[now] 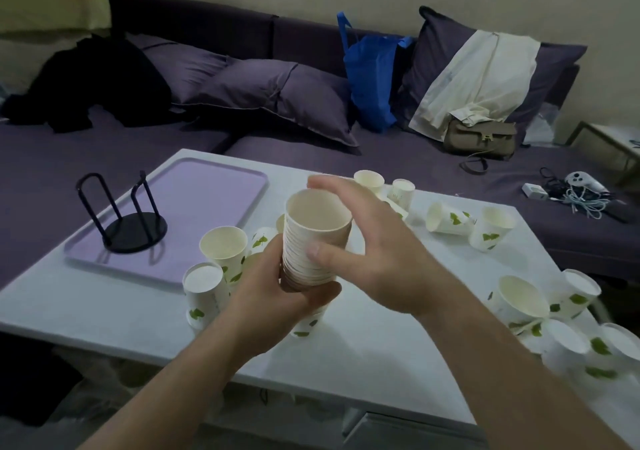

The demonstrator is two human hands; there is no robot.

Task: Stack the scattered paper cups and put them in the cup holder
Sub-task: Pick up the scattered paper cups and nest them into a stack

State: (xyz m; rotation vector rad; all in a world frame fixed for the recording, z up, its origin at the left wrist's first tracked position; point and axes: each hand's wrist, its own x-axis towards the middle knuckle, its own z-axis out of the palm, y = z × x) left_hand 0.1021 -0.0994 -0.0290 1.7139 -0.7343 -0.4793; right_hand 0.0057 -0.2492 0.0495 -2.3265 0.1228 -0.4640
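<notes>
Stacked cups (313,242) are gripped low in the left hand (277,290), while the right hand (363,242) is spread wide, thumb touching. Toppling is risked if loose cups (221,245) at centre-left are knocked.

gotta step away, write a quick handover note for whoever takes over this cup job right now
Left hand: gripping the stack of nested cups from below.
Right hand: open, thumb against the stack's side, holding nothing.
Cup holder: empty, on the purple tray.
Done: many cups stacked.
Left: gather the loose cups on the table, several upright, upside down or tipped over, on both sides and behind the stack, then set the stack in the holder.
</notes>
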